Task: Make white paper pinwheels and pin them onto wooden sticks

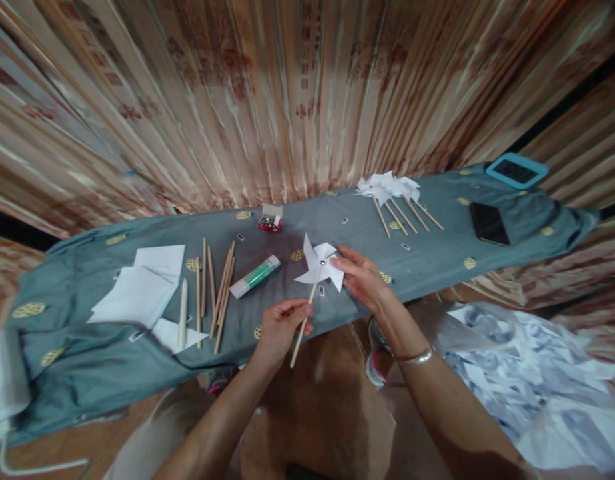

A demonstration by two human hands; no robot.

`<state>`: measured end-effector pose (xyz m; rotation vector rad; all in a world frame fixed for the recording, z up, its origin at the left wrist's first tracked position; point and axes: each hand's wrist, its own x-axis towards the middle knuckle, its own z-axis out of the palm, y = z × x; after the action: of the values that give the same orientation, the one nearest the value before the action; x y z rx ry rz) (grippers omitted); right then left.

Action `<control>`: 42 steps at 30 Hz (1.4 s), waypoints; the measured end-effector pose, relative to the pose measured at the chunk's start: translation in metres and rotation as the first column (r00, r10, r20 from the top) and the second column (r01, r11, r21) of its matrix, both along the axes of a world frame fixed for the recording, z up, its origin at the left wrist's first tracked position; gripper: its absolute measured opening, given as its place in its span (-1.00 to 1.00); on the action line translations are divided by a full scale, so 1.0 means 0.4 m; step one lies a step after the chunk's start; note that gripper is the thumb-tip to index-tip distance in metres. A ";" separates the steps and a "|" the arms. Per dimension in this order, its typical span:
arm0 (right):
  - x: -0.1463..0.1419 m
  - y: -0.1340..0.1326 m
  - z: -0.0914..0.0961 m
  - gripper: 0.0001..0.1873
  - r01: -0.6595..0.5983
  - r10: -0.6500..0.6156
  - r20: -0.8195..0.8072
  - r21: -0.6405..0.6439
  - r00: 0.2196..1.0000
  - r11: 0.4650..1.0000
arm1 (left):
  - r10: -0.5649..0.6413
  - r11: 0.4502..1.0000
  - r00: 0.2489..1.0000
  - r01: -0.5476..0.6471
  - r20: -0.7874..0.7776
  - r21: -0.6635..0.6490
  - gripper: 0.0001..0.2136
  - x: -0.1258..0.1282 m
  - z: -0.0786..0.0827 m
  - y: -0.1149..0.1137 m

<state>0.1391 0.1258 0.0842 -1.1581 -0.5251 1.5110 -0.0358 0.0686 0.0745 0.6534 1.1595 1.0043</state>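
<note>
A white paper pinwheel point(314, 265) with a shiny pin at its centre is held up over the near edge of the cloth. My left hand point(282, 327) is closed round its wooden stick point(300, 339), the stick slanting down to the left. At the pinwheel's right side, my right hand point(360, 275) pinches a paper blade between thumb and fingers. Left of my hands lie a glue stick point(255, 276) with a green label and several loose wooden sticks point(222, 297). Behind them stands a small red open box point(270, 219) with metal pins in it.
Several pinwheels point(387, 187) lie at the back right, near a black phone point(489, 223) and a blue-framed device point(517, 171). White paper sheets point(137, 290) and a white pointed rod point(182, 313) are at left. A bag of paper scraps point(527, 373) sits at lower right. Curtains point(297, 100) hang behind.
</note>
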 end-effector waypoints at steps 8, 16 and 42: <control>0.027 0.004 -0.004 -0.53 0.032 -0.032 -0.002 0.068 0.999 0.997 | -0.031 0.999 0.999 0.031 -0.031 -0.007 -0.65 -0.005 -0.003 -0.019; 0.009 -0.007 0.003 -0.48 0.032 -0.040 0.075 0.096 0.996 0.995 | -0.010 1.000 0.999 0.010 -0.042 -0.005 -0.65 -0.017 0.004 -0.021; -0.013 -0.025 0.012 -0.59 -0.063 0.058 0.091 0.048 0.994 0.997 | 0.000 1.000 0.999 0.000 -0.039 0.017 -0.63 -0.018 0.002 -0.017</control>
<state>0.1337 0.1159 0.0892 -1.1837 -0.6607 1.4938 -0.0429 0.0617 0.0752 0.6893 1.1857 1.0067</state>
